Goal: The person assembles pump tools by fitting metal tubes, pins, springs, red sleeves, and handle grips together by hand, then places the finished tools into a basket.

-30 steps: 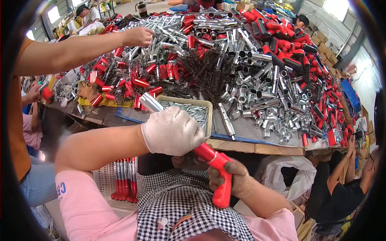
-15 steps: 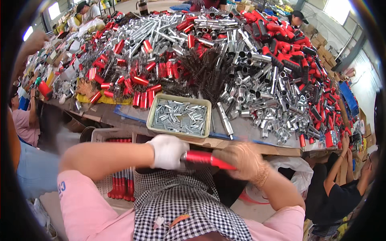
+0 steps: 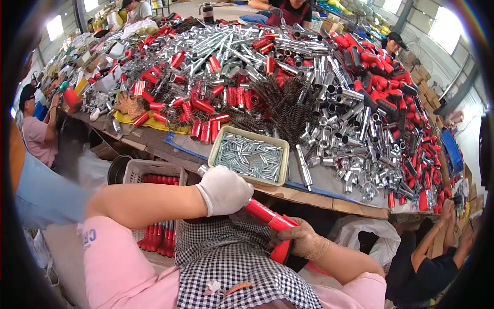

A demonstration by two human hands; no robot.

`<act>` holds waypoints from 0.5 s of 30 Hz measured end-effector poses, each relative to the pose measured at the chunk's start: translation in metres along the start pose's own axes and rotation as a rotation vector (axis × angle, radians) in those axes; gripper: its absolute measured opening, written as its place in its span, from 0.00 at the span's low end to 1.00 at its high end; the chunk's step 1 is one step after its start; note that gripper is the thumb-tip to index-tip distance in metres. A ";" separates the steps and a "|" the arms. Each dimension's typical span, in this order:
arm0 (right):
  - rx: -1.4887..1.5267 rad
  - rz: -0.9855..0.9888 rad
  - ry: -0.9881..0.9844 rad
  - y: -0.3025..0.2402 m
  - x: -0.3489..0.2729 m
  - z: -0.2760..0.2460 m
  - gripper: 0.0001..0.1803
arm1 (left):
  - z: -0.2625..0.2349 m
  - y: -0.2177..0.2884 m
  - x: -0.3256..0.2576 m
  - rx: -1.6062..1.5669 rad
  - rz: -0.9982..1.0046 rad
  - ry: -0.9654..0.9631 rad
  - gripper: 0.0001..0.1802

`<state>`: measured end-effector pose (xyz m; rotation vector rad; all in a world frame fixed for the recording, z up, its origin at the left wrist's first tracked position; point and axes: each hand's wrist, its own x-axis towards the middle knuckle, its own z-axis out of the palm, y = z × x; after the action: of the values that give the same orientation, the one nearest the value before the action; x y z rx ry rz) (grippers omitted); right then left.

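Observation:
A red tube-bodied tool (image 3: 265,212) with an angled red-and-black handle slants across in front of my checked apron. My left hand (image 3: 225,190), in a white glove, is closed around its upper part, and a short metal end sticks out beyond the fist. Lower down, my right hand (image 3: 304,240) grips the tool near the angled handle; that hand's covering looks thin and brownish. Just past my left hand, a cream tray (image 3: 284,164) of small metal pins sits at the table's edge. A slim metal tube (image 3: 303,167) lies to the right of the tray.
Heaped on the table are chrome tubes (image 3: 334,123), dark springs (image 3: 283,108), red sleeves (image 3: 203,105) and red-and-black handles (image 3: 381,82). A light crate (image 3: 135,172) with red-handled tools stands below, left. A white plastic bag (image 3: 381,234) hangs at right. Several people work around the table.
The tool has gone from nearly level to a steeper slant, its right end lower. My right hand has moved down, and the angled handle now shows below it. The view has shifted slightly.

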<state>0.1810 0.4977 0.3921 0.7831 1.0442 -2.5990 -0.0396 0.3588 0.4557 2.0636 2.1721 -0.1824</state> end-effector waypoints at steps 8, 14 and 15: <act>-1.355 -0.941 0.300 -0.043 0.004 0.071 0.29 | -0.003 -0.017 -0.017 -0.977 -0.698 1.155 0.30; -2.105 -1.540 0.223 -0.027 0.054 0.082 0.23 | 0.003 -0.037 -0.029 -2.685 0.005 1.074 0.20; -1.968 -1.329 0.151 -0.026 0.057 0.089 0.29 | 0.000 -0.045 -0.027 -2.563 -0.334 1.085 0.24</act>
<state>0.0881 0.4535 0.4291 -0.4540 3.5628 -0.3747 -0.0833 0.3298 0.4601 -0.0236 0.7350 2.3180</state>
